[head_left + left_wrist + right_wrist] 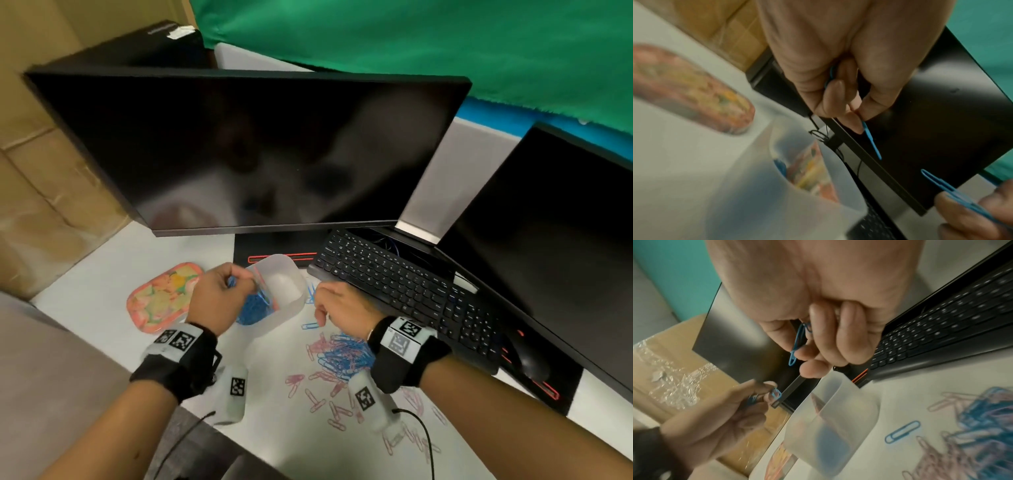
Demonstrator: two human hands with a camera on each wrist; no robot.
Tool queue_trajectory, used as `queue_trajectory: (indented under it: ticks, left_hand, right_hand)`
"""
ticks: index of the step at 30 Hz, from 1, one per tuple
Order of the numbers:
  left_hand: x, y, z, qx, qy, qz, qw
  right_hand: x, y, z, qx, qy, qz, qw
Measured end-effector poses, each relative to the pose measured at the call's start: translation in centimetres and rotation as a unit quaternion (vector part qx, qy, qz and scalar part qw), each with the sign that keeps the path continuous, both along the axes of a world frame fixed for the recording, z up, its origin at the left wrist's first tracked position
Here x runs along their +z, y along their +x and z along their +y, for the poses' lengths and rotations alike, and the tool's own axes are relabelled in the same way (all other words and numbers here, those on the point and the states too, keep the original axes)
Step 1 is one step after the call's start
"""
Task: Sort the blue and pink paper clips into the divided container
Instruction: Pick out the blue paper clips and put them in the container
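A translucent divided container (291, 308) stands on the white desk, and its near compartment holds a heap of blue clips (251, 310). My left hand (245, 282) hovers over that compartment and pinches a blue paper clip (871, 141) between thumb and fingers. To the right of the container, my right hand (320, 303) pinches another blue clip (797, 344) above the desk. A mixed pile of blue and pink clips (342, 354) lies under my right wrist. One blue clip (310, 325) lies alone beside the container (830, 418). Loose pink clips (325, 401) are scattered nearer to me.
A flowery pink lid (161, 298) lies left of the container. A black keyboard (411, 284) and mouse (531, 359) sit to the right. A large dark monitor (257, 154) stands behind, a second monitor (565, 222) at the right, and cardboard (41, 171) on the left.
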State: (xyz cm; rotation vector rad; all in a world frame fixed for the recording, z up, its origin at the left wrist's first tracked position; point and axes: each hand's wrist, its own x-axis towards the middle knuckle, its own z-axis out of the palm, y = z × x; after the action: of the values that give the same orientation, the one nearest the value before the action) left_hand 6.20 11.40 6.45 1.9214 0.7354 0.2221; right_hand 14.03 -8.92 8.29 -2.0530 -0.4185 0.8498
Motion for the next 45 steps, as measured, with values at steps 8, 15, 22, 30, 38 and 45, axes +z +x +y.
queue_trajectory:
  ticks: [8,15,22,30,38,45]
  left_hand:
    - [-1.5,1.8,2.4,-0.067,0.074,0.199,0.975]
    - [-1.1,1.1,3.7,-0.053,0.041,0.191,0.979]
    - [-0.2,0.8,2.9,-0.064,0.073,0.133,0.986]
    - [-1.5,1.0,-4.6,-0.253,0.129,0.079,0.956]
    - [-6.1,1.0,-9.1,-0.357,0.147,0.142,0.911]
    - [-7.9,2.3,-9.0,-0.342,0.245,0.187,0.888]
  right_hand:
    - [-0.9,0.6,7.2,0.068,-0.135,-0.055,0.987]
    - [-0.3,0.7,12.3,0.143,-0.188,-0.096,0.967]
    - [0.8,1.8,10.5,0.090,-0.125,-0.096,0.983]
    - [-1.6,1.6,-4.0,-0.020,-0.144,-0.083,0.986]
    - [-7.0,-3.7,-16.3,-0.087,-0.221,-0.075,0.968]
    - [-9.8,-6.1,-19.2,-0.082,-0.239,-0.132,0.959]
